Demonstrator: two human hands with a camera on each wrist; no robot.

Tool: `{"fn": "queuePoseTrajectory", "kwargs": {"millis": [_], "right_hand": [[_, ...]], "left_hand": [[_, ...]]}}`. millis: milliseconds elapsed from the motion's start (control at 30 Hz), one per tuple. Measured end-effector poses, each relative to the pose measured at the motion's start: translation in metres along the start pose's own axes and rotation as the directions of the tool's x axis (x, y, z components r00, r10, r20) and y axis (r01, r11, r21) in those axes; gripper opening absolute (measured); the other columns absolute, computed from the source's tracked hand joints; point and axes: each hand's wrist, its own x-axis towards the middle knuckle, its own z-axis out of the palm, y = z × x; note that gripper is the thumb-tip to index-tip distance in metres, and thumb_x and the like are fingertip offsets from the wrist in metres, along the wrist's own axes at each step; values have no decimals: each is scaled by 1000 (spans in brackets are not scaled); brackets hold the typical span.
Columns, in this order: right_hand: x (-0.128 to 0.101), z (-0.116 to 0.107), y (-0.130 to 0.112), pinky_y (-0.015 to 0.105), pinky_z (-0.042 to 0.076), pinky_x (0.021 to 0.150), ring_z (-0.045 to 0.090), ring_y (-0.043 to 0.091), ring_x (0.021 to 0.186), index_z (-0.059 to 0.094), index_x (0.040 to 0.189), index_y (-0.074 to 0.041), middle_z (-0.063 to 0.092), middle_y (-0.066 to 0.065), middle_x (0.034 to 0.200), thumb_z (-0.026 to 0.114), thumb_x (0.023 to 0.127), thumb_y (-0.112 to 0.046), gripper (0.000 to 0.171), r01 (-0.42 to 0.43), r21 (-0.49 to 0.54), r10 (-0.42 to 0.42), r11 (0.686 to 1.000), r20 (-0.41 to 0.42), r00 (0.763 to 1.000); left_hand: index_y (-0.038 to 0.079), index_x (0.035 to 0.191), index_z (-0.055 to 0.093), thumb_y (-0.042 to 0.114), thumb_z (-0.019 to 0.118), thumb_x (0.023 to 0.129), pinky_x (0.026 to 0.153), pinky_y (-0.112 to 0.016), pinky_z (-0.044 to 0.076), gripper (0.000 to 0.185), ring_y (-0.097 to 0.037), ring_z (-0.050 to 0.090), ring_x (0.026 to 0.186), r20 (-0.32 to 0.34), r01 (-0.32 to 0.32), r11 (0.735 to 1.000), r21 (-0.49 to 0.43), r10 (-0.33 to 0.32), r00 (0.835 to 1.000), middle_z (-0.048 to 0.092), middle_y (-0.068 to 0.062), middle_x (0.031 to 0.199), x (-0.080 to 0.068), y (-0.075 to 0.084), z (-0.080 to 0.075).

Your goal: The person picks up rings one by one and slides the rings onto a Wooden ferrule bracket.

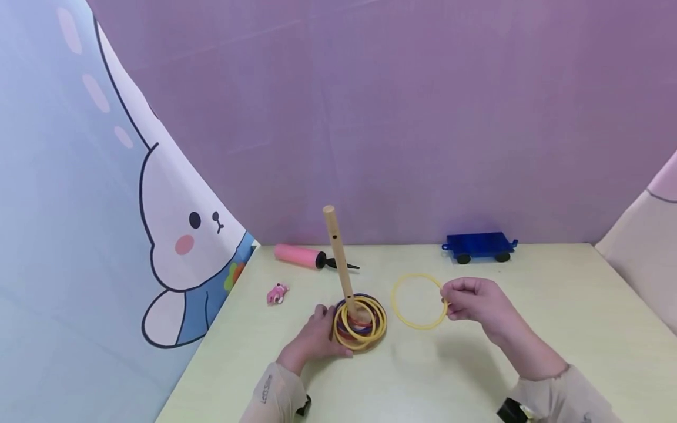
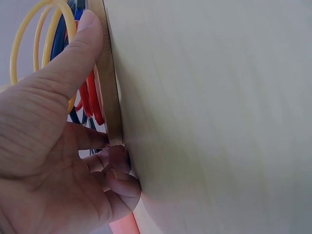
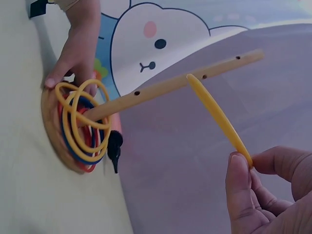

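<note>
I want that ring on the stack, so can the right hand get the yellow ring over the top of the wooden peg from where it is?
Probably yes. The right hand pinches the yellow ring just beside the wooden peg, whose top looks bare, with nothing between them. The left hand only grips the base.

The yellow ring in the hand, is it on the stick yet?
Not yet. The right hand pinches the yellow ring beside the wooden peg, off it.

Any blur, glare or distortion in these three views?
Head view: evenly lit, wide-angle bending at the edges, soft shadow under the right hand. Left wrist view: the left hand fills the frame, slightly soft. Right wrist view: rotated, yellow ring sharp; no glare.
</note>
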Motion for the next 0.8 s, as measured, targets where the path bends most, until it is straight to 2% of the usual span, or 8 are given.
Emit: {"fn": "queuePoseTrajectory", "kwargs": {"millis": [800], "right_hand": [[1,28,-37,33,58,70,65,17,69,60,107,12,67,8,86,65,93,-9,27,58,21,-58,998,42,997]], "left_hand": [[4,151,30,59,84,63,99,-53,42,117,-36,45,119,20,26,1000,6,-26,999,36,-21,135,1,-1,-1]]}}
